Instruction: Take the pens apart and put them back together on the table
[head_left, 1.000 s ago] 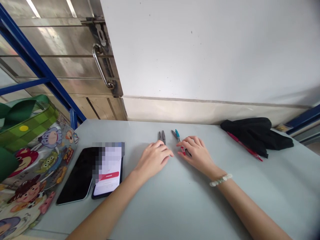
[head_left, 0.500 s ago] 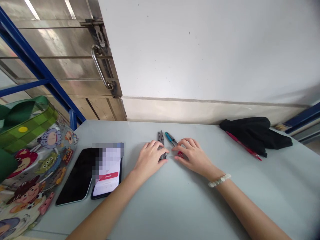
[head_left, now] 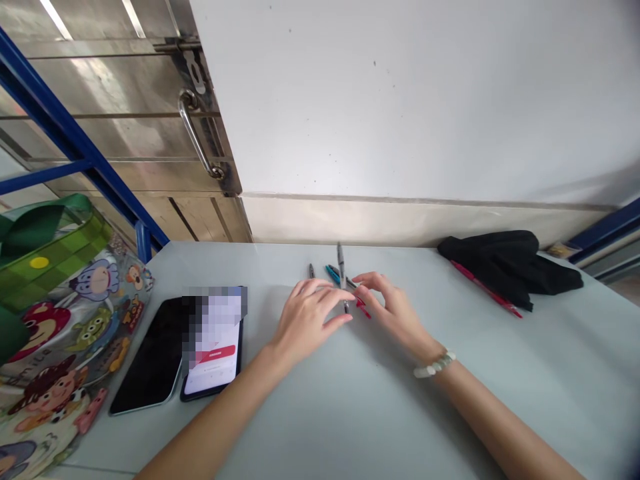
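Several pens lie near the back of a pale grey table (head_left: 350,400). My left hand (head_left: 307,317) pinches a grey pen (head_left: 341,263) at its lower end, and the pen stands almost upright off the table. Another grey pen (head_left: 311,270) pokes out beyond my left fingers. My right hand (head_left: 393,310), with a bead bracelet on the wrist, rests curled beside the raised pen. Its fingertips sit over a teal-capped pen (head_left: 332,273) and a red pen (head_left: 365,309), both lying flat and partly hidden.
Two phones lie at the left: one dark (head_left: 150,357), one with a lit screen (head_left: 213,353). A cartoon-print bag (head_left: 55,333) stands at the left edge. A black cloth (head_left: 505,263) and a long red pen (head_left: 487,290) lie at the back right. The wall is close behind.
The two hands pushed the pens together. A grey pen that lay flat now stands lifted in my left fingers. My right hand has shifted slightly left.
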`<state>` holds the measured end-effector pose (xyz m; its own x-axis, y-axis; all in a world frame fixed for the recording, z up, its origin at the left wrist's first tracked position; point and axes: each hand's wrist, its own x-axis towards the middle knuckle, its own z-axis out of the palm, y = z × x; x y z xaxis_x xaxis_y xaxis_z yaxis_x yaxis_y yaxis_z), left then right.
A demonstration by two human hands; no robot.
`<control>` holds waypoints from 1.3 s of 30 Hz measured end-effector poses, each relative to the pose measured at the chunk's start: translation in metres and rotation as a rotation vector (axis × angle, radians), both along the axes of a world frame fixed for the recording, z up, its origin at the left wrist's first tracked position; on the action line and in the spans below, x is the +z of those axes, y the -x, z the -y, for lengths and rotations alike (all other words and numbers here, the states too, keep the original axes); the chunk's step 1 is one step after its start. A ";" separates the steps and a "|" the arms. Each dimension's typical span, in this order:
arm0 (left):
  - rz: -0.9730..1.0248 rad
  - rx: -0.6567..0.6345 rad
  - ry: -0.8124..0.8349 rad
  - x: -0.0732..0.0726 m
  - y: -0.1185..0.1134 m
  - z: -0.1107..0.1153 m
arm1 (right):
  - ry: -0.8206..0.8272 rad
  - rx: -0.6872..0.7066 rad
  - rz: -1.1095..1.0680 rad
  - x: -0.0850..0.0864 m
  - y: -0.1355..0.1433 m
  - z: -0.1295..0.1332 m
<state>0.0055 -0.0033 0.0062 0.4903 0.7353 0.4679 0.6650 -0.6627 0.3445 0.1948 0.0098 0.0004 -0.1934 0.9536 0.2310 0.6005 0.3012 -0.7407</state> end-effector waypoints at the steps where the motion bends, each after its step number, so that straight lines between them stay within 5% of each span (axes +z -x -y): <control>1: -0.016 -0.055 -0.018 -0.001 -0.001 0.001 | 0.062 0.014 -0.098 0.001 0.000 -0.001; 7: -0.125 -0.230 -0.026 -0.005 -0.003 0.003 | 0.212 0.045 -0.432 0.007 -0.004 -0.005; 18: -0.086 0.087 0.179 -0.002 -0.002 0.002 | 0.207 0.161 -0.370 0.013 0.013 0.011; 24: -0.104 0.140 0.189 -0.001 -0.001 0.003 | 0.119 0.075 -0.349 0.016 0.004 0.005; 32: -0.068 0.256 0.201 -0.001 0.001 -0.001 | -0.227 0.026 0.571 -0.007 -0.008 -0.002; 39: -0.086 0.257 0.167 -0.001 -0.001 0.002 | -0.114 -0.086 0.659 -0.016 0.001 -0.001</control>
